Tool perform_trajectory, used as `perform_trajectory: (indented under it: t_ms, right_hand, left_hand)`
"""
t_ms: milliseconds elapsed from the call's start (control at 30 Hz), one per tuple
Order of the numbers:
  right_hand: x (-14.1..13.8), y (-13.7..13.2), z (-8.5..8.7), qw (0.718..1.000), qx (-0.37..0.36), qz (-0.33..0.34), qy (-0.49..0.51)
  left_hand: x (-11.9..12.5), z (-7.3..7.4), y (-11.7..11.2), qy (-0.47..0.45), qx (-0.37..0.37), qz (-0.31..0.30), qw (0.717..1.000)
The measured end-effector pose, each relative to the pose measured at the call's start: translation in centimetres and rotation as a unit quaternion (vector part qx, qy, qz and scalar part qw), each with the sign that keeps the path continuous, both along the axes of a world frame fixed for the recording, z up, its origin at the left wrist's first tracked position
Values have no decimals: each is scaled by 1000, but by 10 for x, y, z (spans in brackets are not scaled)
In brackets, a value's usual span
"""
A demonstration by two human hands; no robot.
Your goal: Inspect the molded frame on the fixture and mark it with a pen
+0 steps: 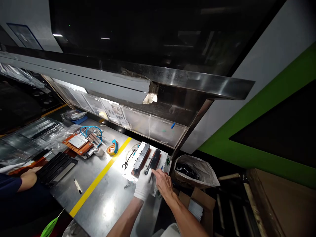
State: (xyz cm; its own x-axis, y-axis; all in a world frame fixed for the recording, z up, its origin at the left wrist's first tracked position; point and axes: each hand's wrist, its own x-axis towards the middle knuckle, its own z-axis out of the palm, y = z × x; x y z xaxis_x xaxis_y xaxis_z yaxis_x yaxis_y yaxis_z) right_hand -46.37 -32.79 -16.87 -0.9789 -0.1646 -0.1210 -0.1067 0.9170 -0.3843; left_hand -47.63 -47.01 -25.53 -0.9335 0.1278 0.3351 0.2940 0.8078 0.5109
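My left hand point(144, 186), in a white glove, rests at the near edge of a white sheet point(128, 168). Its fingers are partly hidden, and I cannot tell whether it holds anything. My bare right hand point(162, 182) reaches over the sheet, with its extended fingertips at a dark metal bar point(154, 161) on a reddish-brown plate. Beside that bar lies a second, larger metal bar point(141, 158) on a similar plate. A thin wire with a black connector point(128, 157) sits on the sheet's far left.
A steel bench point(106, 204) carries a yellow line, a tape roll point(112, 149), and an orange board with blue cable point(82, 141). A co-worker's hand point(29, 176) rests beside a black finned part point(56, 168). A plastic-lined bin point(192, 171) and cardboard box point(201, 201) stand right.
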Motion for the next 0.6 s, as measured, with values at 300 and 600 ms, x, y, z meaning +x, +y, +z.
perform_trajectory:
  t_ms: [300, 600]
  right_hand:
    - [-1, 3, -4, 1000, -5, -12, 3]
    - [-8, 24, -11, 996, -17, -69, 52]
  left_hand:
    - [-7, 5, 2, -59, -4, -4, 998]
    - [9, 21, 5, -45, -64, -38, 996]
